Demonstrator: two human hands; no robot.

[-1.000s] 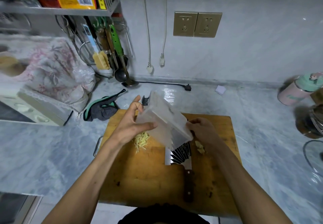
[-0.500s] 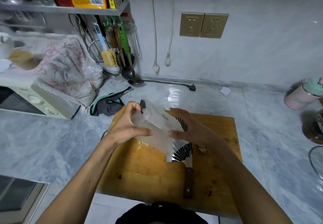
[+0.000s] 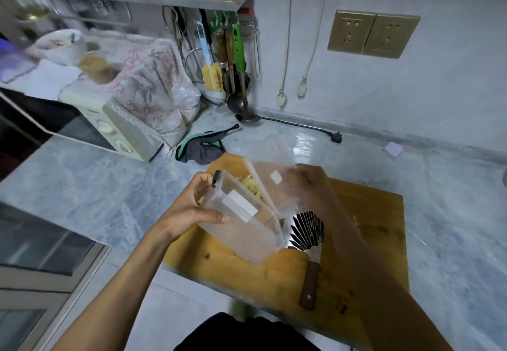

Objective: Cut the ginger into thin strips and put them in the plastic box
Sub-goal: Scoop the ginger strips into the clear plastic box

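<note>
A clear plastic box (image 3: 241, 227) hangs tilted above the wooden cutting board (image 3: 370, 227). My left hand (image 3: 189, 208) grips its left end, thumb on the front wall. The clear lid (image 3: 274, 186) stands swung up from the box, and my right hand (image 3: 312, 186), blurred, holds it from behind. A pile of thin yellow ginger strips (image 3: 251, 186) shows through the box; I cannot tell whether it lies inside the box or on the board. A cleaver (image 3: 307, 230) lies on the board under the box, its brown handle towards me.
A cream microwave (image 3: 109, 125) under a floral cloth stands at the left. A dark green-edged cloth (image 3: 200, 147) lies behind the board. Ladles and utensils (image 3: 233, 76) hang under the shelf, and a black plug (image 3: 336, 137) lies by the wall.
The lid has swung open from the box between my hands. My right hand moved up onto the lid. The box shifted left and towards me as the view tilted.
</note>
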